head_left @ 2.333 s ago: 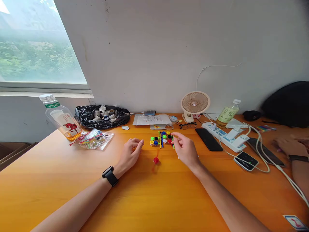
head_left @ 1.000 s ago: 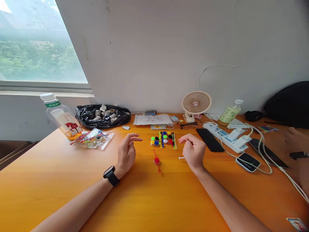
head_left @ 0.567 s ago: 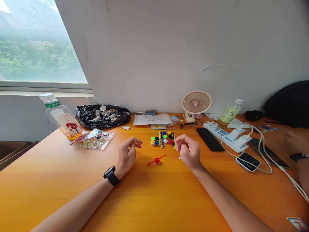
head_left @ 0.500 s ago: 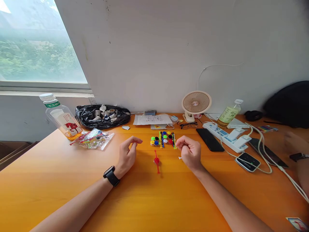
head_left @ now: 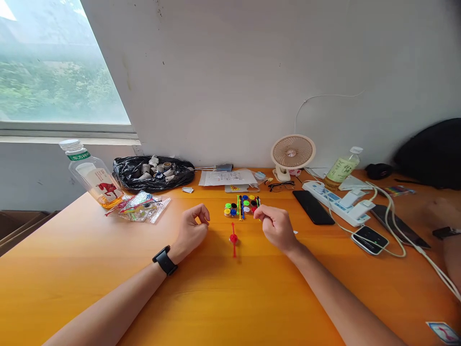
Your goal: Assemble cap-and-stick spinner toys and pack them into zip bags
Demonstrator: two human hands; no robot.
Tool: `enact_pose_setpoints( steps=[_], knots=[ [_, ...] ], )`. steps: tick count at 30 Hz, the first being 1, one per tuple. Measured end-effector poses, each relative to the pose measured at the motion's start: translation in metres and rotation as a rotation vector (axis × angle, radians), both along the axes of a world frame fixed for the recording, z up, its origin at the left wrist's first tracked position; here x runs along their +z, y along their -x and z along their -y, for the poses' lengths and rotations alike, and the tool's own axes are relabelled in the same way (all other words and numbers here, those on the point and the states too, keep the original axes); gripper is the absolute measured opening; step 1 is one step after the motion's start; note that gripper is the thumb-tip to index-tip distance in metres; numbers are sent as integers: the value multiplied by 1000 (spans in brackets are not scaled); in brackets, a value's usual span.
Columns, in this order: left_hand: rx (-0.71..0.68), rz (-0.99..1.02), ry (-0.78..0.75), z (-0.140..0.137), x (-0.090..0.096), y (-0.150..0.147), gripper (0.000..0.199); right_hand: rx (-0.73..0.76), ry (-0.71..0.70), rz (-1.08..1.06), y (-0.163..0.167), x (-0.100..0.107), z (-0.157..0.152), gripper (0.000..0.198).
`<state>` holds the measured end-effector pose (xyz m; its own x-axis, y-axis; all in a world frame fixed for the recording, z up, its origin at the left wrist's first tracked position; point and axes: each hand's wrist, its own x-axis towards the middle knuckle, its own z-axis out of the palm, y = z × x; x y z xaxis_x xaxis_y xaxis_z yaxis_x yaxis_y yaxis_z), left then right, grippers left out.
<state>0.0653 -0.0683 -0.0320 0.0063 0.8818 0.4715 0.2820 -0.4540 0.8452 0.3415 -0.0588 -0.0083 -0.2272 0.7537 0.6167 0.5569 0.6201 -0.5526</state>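
A small red piece (head_left: 234,239) with a round middle and a thin rod lies on the wooden table between my hands, touched by neither. To its left rests my left hand (head_left: 194,226), fingers curled in toward the thumb and nothing visible in the gap. On the other side, my right hand (head_left: 276,226) is closed with bent fingers; whether anything is inside is hidden. Its fingertips overlap the right end of a cluster of coloured round pieces (head_left: 246,209). Among these stand out several long thin sticks (head_left: 240,209) in green, yellow and blue.
A clear plastic bag of coloured parts (head_left: 144,207) and a tilted bottle (head_left: 95,178) are at left. Behind lie a black bag (head_left: 154,175), papers (head_left: 226,178) and a fan (head_left: 292,153). A phone (head_left: 312,207) and power strip (head_left: 336,204) are right, near another person's arm (head_left: 454,254).
My right hand has shifted left, covering a small white bit and exposing another pale bit at its right. My left fingers have curled in more. The red piece's rod has turned slightly.
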Motion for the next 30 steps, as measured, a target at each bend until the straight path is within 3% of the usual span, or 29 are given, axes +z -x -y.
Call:
enact_pose_setpoints(
  steps=[4,12,23,30],
  knots=[
    [-74,-51,-4,4,3,-2,10,34,-46,163,-2,5,-3,33],
    [-20,-194,-40,1,-2,-9,21,267,-50,293,18,10,14,26],
    [-126,-606,-35,-6,-5,5,34,322,-14,405,27,8,24,24],
    [-82,-597,-44,-3,-3,1,38,324,6,395,28,7,23,29]
  ],
)
